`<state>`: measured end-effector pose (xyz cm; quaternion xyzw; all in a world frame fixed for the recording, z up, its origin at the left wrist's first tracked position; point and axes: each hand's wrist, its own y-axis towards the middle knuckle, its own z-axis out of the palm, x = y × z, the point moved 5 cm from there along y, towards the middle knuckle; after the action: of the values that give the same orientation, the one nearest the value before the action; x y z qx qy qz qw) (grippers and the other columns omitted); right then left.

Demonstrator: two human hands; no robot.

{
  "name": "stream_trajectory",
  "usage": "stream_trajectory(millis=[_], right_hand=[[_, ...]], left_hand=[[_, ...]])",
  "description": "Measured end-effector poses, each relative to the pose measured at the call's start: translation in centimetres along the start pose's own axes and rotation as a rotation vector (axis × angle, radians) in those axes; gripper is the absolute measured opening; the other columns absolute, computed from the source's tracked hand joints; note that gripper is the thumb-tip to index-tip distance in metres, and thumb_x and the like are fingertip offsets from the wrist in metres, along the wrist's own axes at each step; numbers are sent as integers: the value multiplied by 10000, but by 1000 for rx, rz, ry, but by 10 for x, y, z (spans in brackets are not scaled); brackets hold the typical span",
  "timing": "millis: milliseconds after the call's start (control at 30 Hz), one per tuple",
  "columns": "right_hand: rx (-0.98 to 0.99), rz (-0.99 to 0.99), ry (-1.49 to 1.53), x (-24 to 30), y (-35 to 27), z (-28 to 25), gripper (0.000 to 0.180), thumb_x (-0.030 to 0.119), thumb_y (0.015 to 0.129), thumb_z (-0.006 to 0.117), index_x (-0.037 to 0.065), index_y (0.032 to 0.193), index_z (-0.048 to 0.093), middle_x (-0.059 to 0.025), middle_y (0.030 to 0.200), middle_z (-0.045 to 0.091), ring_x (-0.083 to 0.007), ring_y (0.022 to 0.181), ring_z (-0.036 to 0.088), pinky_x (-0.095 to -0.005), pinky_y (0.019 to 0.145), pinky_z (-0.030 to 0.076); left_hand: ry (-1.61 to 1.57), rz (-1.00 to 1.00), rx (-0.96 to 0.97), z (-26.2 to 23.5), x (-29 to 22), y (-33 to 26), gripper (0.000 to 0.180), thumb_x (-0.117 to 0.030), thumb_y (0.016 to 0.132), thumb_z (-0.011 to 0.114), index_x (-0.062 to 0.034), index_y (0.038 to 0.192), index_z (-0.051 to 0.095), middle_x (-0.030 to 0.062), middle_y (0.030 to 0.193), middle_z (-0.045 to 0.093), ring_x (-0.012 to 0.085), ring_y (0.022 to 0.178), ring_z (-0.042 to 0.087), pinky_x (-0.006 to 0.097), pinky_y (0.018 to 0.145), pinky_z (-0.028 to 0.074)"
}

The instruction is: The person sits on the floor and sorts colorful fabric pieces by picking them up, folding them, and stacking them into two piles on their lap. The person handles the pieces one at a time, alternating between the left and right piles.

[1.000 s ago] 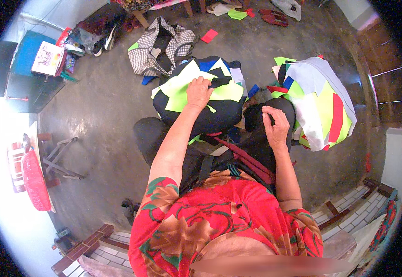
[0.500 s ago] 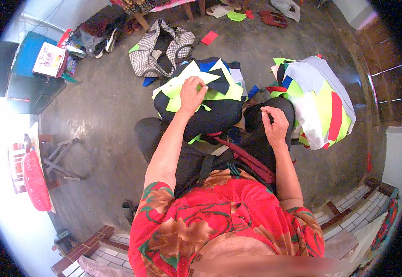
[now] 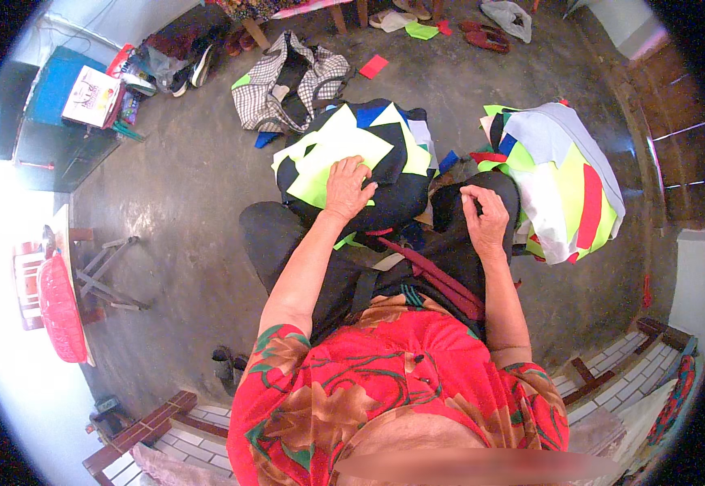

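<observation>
My left hand [image 3: 348, 191] lies on a bright neon-yellow cloth scrap [image 3: 343, 151], its fingers over the near part of the scrap and its thumb held apart. Underneath is a rounded heap of cloth [image 3: 401, 202], mostly black, with yellow, blue and pale pieces on top, in front of my crossed legs. My right hand [image 3: 486, 219] rests by my right knee, fingers curled and thumb close to the forefinger. Whether anything small is between them is hidden. Beside that knee stands a bulky bundle of scraps [image 3: 563, 178] in grey, white, yellow and red.
Beyond the heap lies a checked cloth bag [image 3: 288, 85], slack and open. A red scrap [image 3: 373, 66] is on the floor near it. Dark red slippers [image 3: 484, 36] lie farther back. A folding stand [image 3: 108, 275] is at the left, and a blue cabinet [image 3: 65, 73] at the far left.
My left hand has come down toward me, its pinched fingers loosening. The yellow scrap beneath it now shows a broader, flatter face. My right hand stays by the knee.
</observation>
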<state>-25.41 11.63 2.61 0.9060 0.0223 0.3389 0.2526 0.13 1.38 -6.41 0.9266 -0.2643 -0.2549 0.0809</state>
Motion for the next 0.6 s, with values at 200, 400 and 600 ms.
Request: stream_trajectory(millis=[200, 400, 600], right_hand=[[10, 3, -12, 1, 0, -1, 127, 54, 790, 648, 90, 912, 652, -62, 884, 661, -243, 797, 615, -338, 704, 469], [17, 8, -17, -3, 0, 2, 132, 56, 790, 651, 97, 915, 653, -58, 877, 661, -238, 779, 610, -335, 695, 468], [27, 13, -18, -2, 0, 2, 153, 36, 777, 657, 100, 916, 655, -57, 867, 661, -232, 772, 611, -329, 701, 472]], left_hand=[[64, 88, 3, 4, -23, 5, 434, -167, 683, 706, -102, 1077, 536, 141, 1201, 495, 321, 1119, 477, 444, 952, 373], [49, 31, -132, 15, -25, 12, 248, -136, 701, 673, -79, 921, 575, 114, 1076, 557, 315, 1043, 514, 433, 899, 395], [-154, -213, -286, 22, -19, 20, 174, -222, 767, 675, -75, 843, 619, 71, 987, 604, 293, 965, 545, 403, 864, 409]])
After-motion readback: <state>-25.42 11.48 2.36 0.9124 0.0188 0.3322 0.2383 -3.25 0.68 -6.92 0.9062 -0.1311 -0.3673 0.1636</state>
